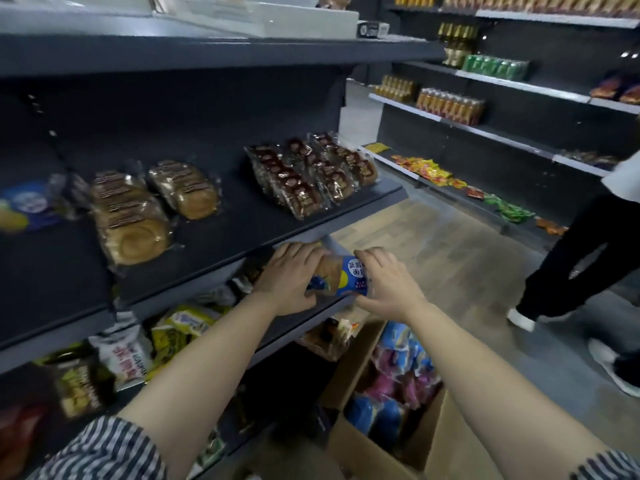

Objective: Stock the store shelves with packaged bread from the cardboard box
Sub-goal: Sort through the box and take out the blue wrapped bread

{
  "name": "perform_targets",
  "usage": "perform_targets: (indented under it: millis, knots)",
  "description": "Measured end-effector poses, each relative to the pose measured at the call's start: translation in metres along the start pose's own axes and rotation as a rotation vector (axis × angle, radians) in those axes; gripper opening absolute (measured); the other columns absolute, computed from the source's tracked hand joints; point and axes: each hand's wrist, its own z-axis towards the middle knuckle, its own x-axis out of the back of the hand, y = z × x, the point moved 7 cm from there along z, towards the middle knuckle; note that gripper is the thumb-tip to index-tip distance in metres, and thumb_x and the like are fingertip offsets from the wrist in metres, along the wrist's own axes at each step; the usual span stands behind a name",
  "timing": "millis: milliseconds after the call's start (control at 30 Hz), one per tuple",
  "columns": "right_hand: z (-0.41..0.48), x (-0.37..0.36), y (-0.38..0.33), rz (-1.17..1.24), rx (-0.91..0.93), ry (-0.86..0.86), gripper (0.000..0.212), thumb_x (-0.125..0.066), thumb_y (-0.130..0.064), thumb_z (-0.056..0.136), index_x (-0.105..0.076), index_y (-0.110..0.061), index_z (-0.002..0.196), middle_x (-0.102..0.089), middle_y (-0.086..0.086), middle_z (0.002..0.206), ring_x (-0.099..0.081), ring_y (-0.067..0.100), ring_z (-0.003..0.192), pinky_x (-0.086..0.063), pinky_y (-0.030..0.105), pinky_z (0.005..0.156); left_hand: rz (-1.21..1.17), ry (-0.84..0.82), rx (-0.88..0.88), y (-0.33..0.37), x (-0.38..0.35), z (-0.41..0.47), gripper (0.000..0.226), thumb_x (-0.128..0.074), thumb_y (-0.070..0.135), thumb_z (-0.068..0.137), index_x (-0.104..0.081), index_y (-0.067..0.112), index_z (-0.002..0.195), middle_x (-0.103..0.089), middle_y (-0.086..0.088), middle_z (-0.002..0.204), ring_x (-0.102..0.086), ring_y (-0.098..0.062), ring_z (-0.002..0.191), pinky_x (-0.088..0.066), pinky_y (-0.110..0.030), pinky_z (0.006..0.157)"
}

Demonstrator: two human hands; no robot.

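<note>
Blue bread pack sits dead centre over the lower shelf lip. Left hand grip wraps its 9 o'clock end, right hand its 3 o'clock end. Cardboard box at 5 o'clock. Likely light, squashy, slick film: hold the ends loosely.

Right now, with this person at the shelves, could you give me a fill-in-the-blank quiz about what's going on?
1. The left hand and the right hand together hold one bread pack with a ____ label.
2. The packs in the cardboard box are blue and ____.
3. On the shelf above the hands, the round buns lie to the ____ of the dark-wrapped buns.
4. The person's sleeve is ____.
Missing words: blue; pink; left; striped.
</note>
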Motion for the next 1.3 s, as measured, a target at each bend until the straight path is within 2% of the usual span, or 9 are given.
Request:
perform_targets:
  millis: [133, 300, 500, 600, 700, 967, 1100, 1167, 1300]
  knots:
    - [0.028, -0.001, -0.062, 0.012, 0.145, 0.000, 0.086, -0.070, -0.047, 0.069, -0.040, -0.014, 0.143, -0.045, 0.008, 0.138, -0.036, 0.029, 0.131, -0.026, 0.037, 0.113, 0.107, 0.004, 0.134, -0.044, 0.025, -0.048, 0.087, -0.064, 0.046, 0.075, -0.032, 0.015, 0.149, -0.040, -0.003, 0.146, -0.035, -0.023, 0.135, -0.014, -0.034, 0.114]
    - [0.056, -0.014, -0.156, 0.030, 0.346, -0.020, 0.090, -0.068, -0.051, 0.077, -0.030, -0.015, 0.150, -0.038, 0.007, 0.149, -0.029, 0.032, 0.139, -0.025, 0.041, 0.113, 0.234, -0.028, 0.336, -0.098, 0.061, -0.129, 0.089, -0.056, 0.052, 0.083, -0.018, 0.015, 0.154, -0.028, -0.004, 0.153, -0.023, -0.023, 0.142, -0.010, -0.036, 0.116]
    - [0.070, -0.028, -0.283, 0.105, 0.618, -0.008, 0.086, -0.049, -0.059, 0.074, -0.040, -0.010, 0.144, -0.048, 0.011, 0.137, -0.039, 0.032, 0.128, -0.023, 0.046, 0.116, 0.275, 0.002, 0.547, -0.150, 0.103, -0.236, 0.088, -0.066, 0.047, 0.073, -0.035, 0.011, 0.147, -0.043, -0.008, 0.141, -0.038, -0.027, 0.131, -0.021, -0.038, 0.113]
    - [0.071, -0.033, -0.339, 0.140, 0.722, 0.003, 0.081, -0.063, -0.049, 0.078, -0.039, -0.009, 0.145, -0.045, 0.009, 0.137, -0.038, 0.030, 0.130, -0.032, 0.045, 0.111, 0.331, 0.024, 0.631, -0.171, 0.120, -0.285, 0.084, -0.072, 0.042, 0.067, -0.047, 0.009, 0.140, -0.054, -0.011, 0.130, -0.050, -0.032, 0.121, -0.025, -0.040, 0.109]
    - [0.071, -0.035, -0.386, 0.148, 0.806, 0.040, 0.083, -0.070, -0.043, 0.080, -0.037, -0.008, 0.147, -0.044, 0.010, 0.139, -0.036, 0.029, 0.132, -0.034, 0.043, 0.110, 0.373, 0.014, 0.719, -0.187, 0.134, -0.322, 0.084, -0.068, 0.041, 0.075, -0.037, 0.011, 0.147, -0.046, -0.010, 0.141, -0.042, -0.030, 0.132, -0.020, -0.040, 0.116]
    - [0.083, -0.046, -0.456, 0.130, 0.829, 0.051, 0.083, -0.067, -0.042, 0.085, -0.027, -0.008, 0.150, -0.036, 0.009, 0.149, -0.027, 0.026, 0.141, -0.020, 0.033, 0.117, 0.340, 0.053, 0.843, -0.234, 0.144, -0.373, 0.086, -0.067, 0.044, 0.084, -0.024, 0.016, 0.154, -0.039, -0.008, 0.149, -0.027, -0.028, 0.144, -0.007, -0.040, 0.121]
    - [0.098, -0.051, -0.477, 0.143, 0.800, 0.045, 0.082, -0.067, -0.040, 0.087, -0.026, -0.011, 0.152, -0.032, 0.007, 0.153, -0.023, 0.024, 0.144, -0.019, 0.033, 0.118, 0.277, 0.107, 0.843, -0.262, 0.144, -0.388, 0.084, -0.065, 0.048, 0.081, -0.030, 0.020, 0.153, -0.041, -0.011, 0.148, -0.030, -0.033, 0.143, -0.015, -0.045, 0.120]
    - [0.106, -0.056, -0.485, 0.155, 0.776, 0.031, 0.081, -0.067, -0.038, 0.087, -0.025, -0.012, 0.152, -0.031, 0.006, 0.154, -0.021, 0.024, 0.145, -0.019, 0.035, 0.118, 0.254, 0.134, 0.812, -0.273, 0.146, -0.395, 0.089, -0.063, 0.054, 0.076, -0.034, 0.017, 0.151, -0.044, -0.012, 0.146, -0.036, -0.033, 0.139, -0.018, -0.044, 0.118]
    - [0.122, -0.066, -0.505, 0.175, 0.737, 0.032, 0.079, -0.067, -0.038, 0.088, -0.026, -0.014, 0.152, -0.029, 0.005, 0.156, -0.016, 0.022, 0.148, -0.019, 0.034, 0.118, 0.238, 0.119, 0.792, -0.303, 0.146, -0.410, 0.100, -0.065, 0.058, 0.077, -0.025, 0.008, 0.154, -0.037, -0.012, 0.154, -0.029, -0.028, 0.144, -0.006, -0.038, 0.120]
